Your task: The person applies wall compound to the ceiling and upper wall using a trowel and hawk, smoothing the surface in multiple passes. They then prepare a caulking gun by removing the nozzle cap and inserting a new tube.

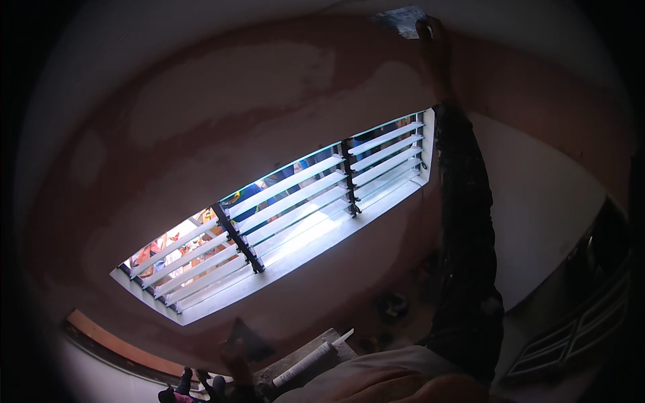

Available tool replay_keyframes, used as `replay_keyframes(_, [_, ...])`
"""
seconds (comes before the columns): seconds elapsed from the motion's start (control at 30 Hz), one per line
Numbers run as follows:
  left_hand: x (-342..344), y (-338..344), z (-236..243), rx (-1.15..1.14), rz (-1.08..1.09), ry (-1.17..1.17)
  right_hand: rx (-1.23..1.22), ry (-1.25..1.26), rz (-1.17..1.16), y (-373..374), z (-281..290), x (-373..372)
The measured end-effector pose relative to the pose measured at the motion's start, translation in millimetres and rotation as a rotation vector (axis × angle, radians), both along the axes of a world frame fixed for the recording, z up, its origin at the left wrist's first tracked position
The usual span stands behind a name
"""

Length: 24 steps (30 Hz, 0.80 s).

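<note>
My right arm, in a dark paint-spotted sleeve, reaches up the wall. My right hand (433,47) grips a flat, mottled blue-grey piece (400,20) against the top of the wall, near the pale upper surface. Low in the view, my left hand (233,356) is closed on a dark triangular flat tool (245,336), dim and partly blurred. The pinkish wall (168,134) has pale, patchy areas around a white-framed louvred window (302,235). A white cartridge tube (299,366) with a nozzle lies on a stained board (329,336) beside my left hand.
Through the window, people and colourful things show. At the lower left are a long orange-brown strip (114,336) and a small figure in dark and pink clothing (181,393), apparently another person. Dark framed shapes (564,336) stand at the lower right beside a pale surface.
</note>
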<state>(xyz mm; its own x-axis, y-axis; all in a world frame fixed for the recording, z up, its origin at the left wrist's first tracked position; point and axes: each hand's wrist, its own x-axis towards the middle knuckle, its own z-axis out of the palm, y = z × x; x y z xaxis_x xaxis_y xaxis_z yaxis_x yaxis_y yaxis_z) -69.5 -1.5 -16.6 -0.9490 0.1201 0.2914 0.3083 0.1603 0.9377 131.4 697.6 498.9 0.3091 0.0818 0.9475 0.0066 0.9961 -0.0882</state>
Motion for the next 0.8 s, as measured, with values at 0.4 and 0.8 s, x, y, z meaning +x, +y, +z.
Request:
replay_keyframes(0.4, [-2, -20, 36, -0.132, 0.220, 0.064, 0.014, 0.121, 0.039, 31, 66, -25])
replay_keyframes(0.8, [17, -26, 53, -0.441, 0.311, 0.030, -0.147, 0.083, -0.121, 87, 52, -36])
